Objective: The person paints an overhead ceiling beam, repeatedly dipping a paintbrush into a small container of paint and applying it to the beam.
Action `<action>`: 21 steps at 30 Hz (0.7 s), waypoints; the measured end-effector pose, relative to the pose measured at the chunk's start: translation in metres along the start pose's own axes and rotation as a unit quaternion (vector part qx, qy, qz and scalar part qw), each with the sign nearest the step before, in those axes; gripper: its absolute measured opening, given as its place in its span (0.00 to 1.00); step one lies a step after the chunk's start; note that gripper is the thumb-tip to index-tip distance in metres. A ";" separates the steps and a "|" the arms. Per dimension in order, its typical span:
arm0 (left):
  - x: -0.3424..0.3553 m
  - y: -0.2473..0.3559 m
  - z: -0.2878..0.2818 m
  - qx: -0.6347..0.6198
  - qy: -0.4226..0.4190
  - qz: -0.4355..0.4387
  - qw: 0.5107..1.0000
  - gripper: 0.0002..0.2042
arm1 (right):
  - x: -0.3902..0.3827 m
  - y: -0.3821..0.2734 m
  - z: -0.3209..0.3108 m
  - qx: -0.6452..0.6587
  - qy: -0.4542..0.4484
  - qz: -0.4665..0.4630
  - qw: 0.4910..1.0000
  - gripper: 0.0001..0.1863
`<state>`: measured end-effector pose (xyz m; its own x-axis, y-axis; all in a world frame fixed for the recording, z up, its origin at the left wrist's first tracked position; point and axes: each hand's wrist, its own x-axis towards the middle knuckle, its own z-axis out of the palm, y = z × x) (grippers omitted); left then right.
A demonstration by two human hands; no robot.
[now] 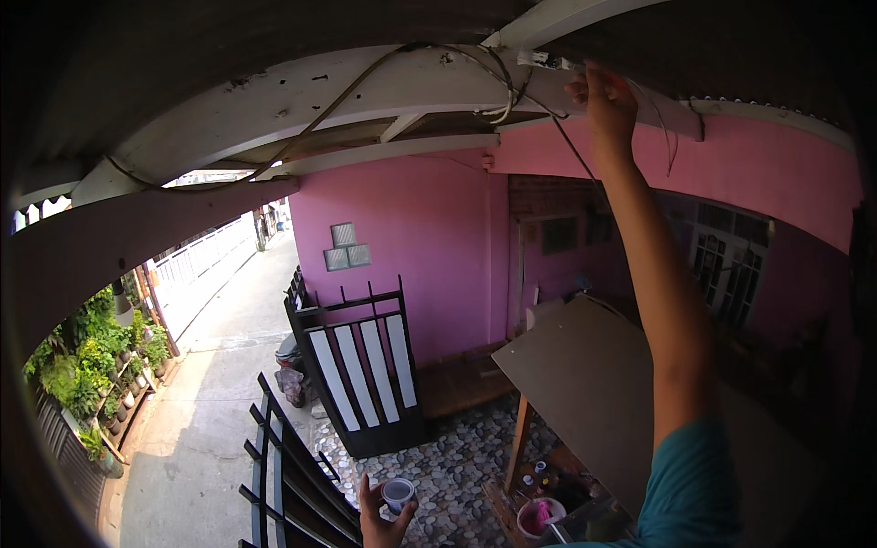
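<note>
Low in the view, my left hand (pixel 384 522) grips a small clear round plastic tub (pixel 397 494) between thumb and fingers; what is in it is too small to tell. My right arm is stretched up toward the roof. There my right hand (pixel 605 99) has its fingers closed at the white-painted beam (pixel 365 91), just beside a small white fitting (pixel 539 60). Whatever the fingertips hold, if anything, is hidden. Loose cables (pixel 501 108) hang from the beam left of this hand, and a thin wire (pixel 665 137) dangles to its right.
Below stands a large brown board (pixel 585 365) on wooden legs, with a pink-rimmed bucket (pixel 539 517) and small pots beneath. Black metal gates (pixel 365 374) open onto a concrete lane (pixel 210 365). Potted plants (pixel 91 365) line its far left side. A pink wall (pixel 411 247) rises behind.
</note>
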<state>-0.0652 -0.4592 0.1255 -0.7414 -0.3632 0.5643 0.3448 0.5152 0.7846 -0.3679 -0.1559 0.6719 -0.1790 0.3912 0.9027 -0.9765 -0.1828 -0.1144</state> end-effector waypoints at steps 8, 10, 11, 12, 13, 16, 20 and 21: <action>-0.012 -0.017 -0.006 0.021 0.025 -0.012 0.999 0.48 | 0.021 0.017 0.052 -0.233 -0.031 -0.197 0.952 0.17; -0.013 -0.019 -0.005 0.026 0.029 -0.017 0.999 0.47 | 0.023 0.020 0.059 -0.309 -0.038 -0.275 0.910 0.17; -0.015 -0.024 -0.004 0.031 0.034 -0.010 0.999 0.47 | 0.020 0.019 0.068 -0.283 -0.058 -0.253 0.923 0.16; -0.016 -0.027 -0.004 0.036 0.039 -0.002 0.999 0.47 | 0.018 0.017 0.074 -0.256 -0.079 -0.230 0.935 0.16; -0.016 -0.028 -0.004 0.034 0.038 -0.002 0.999 0.47 | 0.022 0.015 0.074 -0.257 -0.080 -0.231 0.935 0.16; -0.016 -0.032 -0.003 0.030 0.017 0.015 0.999 0.47 | 0.037 0.009 0.073 -0.248 -0.057 -0.194 0.947 0.15; -0.019 -0.044 0.002 0.037 0.024 0.002 0.999 0.48 | 0.043 0.013 0.062 -0.329 -0.063 -0.278 0.900 0.16; -0.019 -0.046 0.003 0.049 0.025 0.005 0.998 0.48 | 0.044 0.017 0.063 -0.344 -0.072 -0.309 0.884 0.16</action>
<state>-0.0686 -0.4733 0.0779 -0.7080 -0.3936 0.5864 0.2922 0.5926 0.7506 -0.3850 -0.1984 0.7352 0.3818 0.0967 0.9192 -0.7332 0.6372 0.2375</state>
